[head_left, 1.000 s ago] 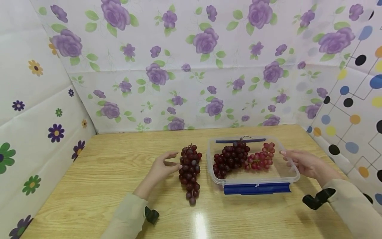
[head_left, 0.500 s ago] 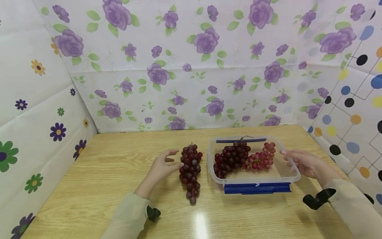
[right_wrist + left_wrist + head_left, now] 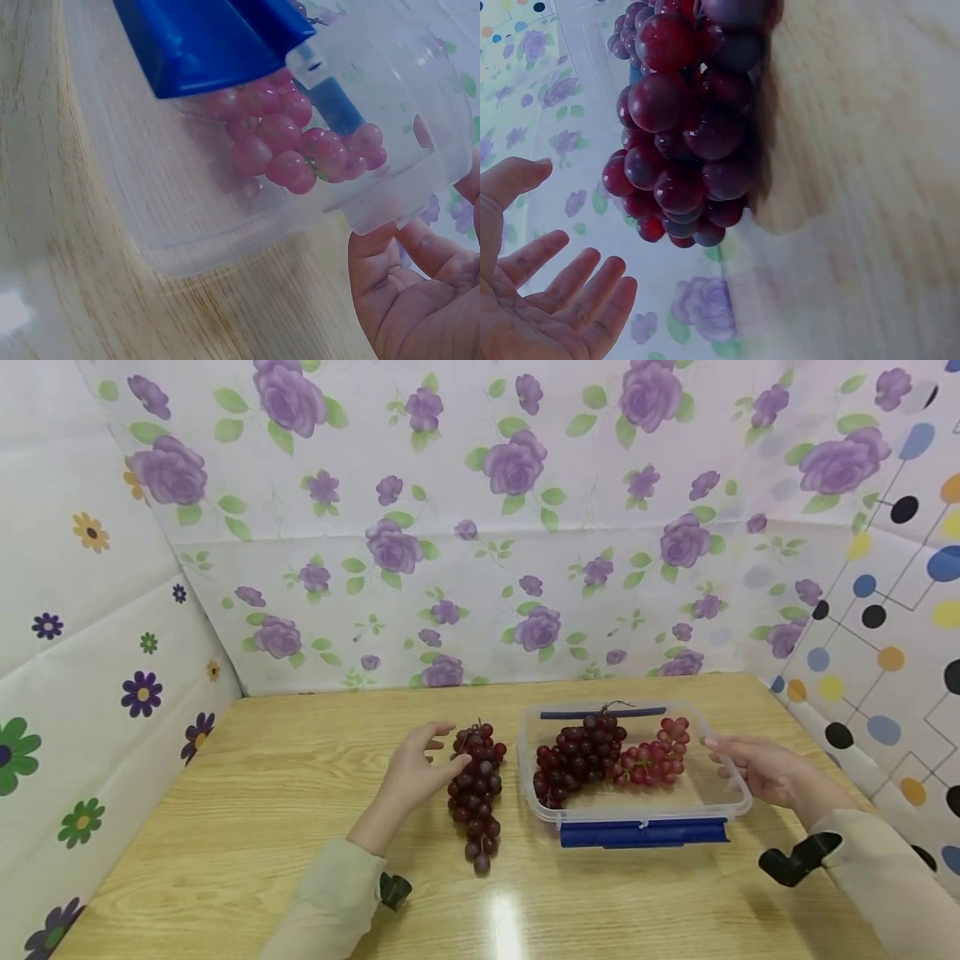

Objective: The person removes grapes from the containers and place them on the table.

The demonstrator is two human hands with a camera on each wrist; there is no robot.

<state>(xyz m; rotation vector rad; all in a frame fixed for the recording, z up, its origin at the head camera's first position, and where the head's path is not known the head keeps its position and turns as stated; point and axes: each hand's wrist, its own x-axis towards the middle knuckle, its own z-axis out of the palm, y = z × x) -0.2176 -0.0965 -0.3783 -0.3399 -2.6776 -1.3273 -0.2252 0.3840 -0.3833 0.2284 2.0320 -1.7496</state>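
A long bunch of dark red grapes (image 3: 476, 797) lies on the wooden table. Beside its upper left edge is my left hand (image 3: 415, 768), thumb and fingers spread apart; the left wrist view shows the palm and fingertips away from the grapes. To the right stands a lidless clear plastic container (image 3: 652, 815) with blue clips. Inside it are another dark bunch of grapes (image 3: 581, 752) and a smaller pinkish-red bunch (image 3: 277, 142). At the container's right side, my right hand (image 3: 768, 770) holds the rim, its fingers curled below the edge in the right wrist view.
The wooden table (image 3: 300, 760) ends at a back wall (image 3: 450, 568) covered in purple-flowered cloth. Patterned side walls stand to the left and right. A blue clip (image 3: 643, 833) hangs down from the container's front edge.
My left hand has moved slightly right and up, its thumb now overlapping the grape bunch in the head view. My right hand and the container stay put.
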